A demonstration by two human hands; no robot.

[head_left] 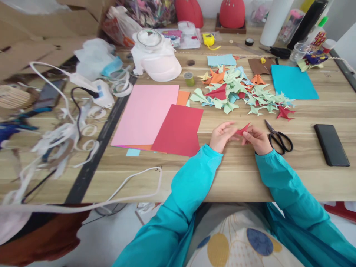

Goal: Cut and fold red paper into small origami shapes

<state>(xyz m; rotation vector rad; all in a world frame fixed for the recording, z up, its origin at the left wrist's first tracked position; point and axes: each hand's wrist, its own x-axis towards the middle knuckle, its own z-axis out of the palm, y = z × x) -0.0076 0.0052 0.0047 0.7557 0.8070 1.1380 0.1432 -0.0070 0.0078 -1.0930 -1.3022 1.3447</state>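
A small folded red paper (243,129) with pointed ends is held between my two hands above the near part of the table. My right hand (258,139) pinches it between thumb and fingers. From the other side, my left hand (221,135) closes on its left end, the fingertips slightly blurred. Just right of my right hand lie black-handled scissors (279,138), blades pointing away. Beyond the hands spreads a pile of folded paper shapes (232,83) in pale green, orange, red and blue. Left of my left hand are a red paper sheet (179,129) and a pink paper sheet (147,111).
A black phone (331,144) lies at the right, below a stack of blue paper (294,82). A green thread spool (189,78) stands behind the sheets. White cables (133,176) and tape rolls (122,88) clutter the left. A yellow tape measure (208,39) sits at the back.
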